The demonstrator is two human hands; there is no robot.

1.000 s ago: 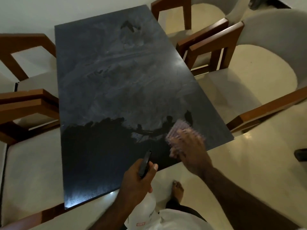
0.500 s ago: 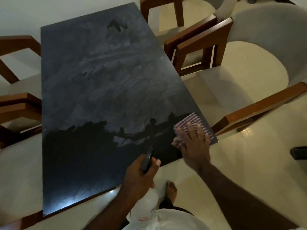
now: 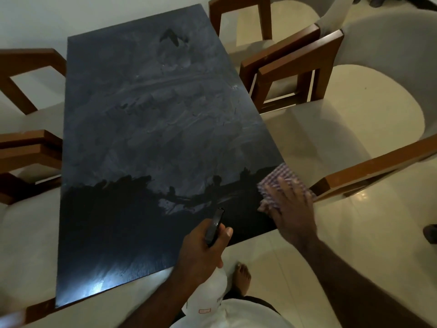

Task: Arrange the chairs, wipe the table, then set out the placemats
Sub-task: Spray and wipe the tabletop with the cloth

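Right, your dark tabletop (image 3: 142, 143) fills the middle of the view and runs lengthwise away from you. A grey smeared film covers its far two thirds, and a darker, glossy band lies along the near short edge. Chairs crowd both long edges: the left chairs (image 3: 26, 147) have wooden arms reaching the edge, and the right chairs (image 3: 295, 63) stand with their arms just beside it. The nearest right armrest (image 3: 369, 168) ends just beside the near right corner, so there is little room there. Pale floor (image 3: 354, 245) lies open between the near short edge and you, where your bare foot (image 3: 242, 275) stands.

Your left hand (image 3: 201, 252) is curled round the neck of a white spray bottle (image 3: 210, 292). You hold it at the near edge with the black trigger (image 3: 215, 224) pointing up over the surface. A small red-outlined label (image 3: 204, 311) shows on the bottle, but its writing is too small to read. Your right hand (image 3: 292, 209) lies flat with fingers spread on the checked cloth (image 3: 279, 178), pressing it onto the near right corner, where the cloth reaches the long edge. The two hands are apart.

A second ago the cloth and right hand sat further in from the long edge, and they have since slid out to that corner. The left hand's grip on the bottle is as it was
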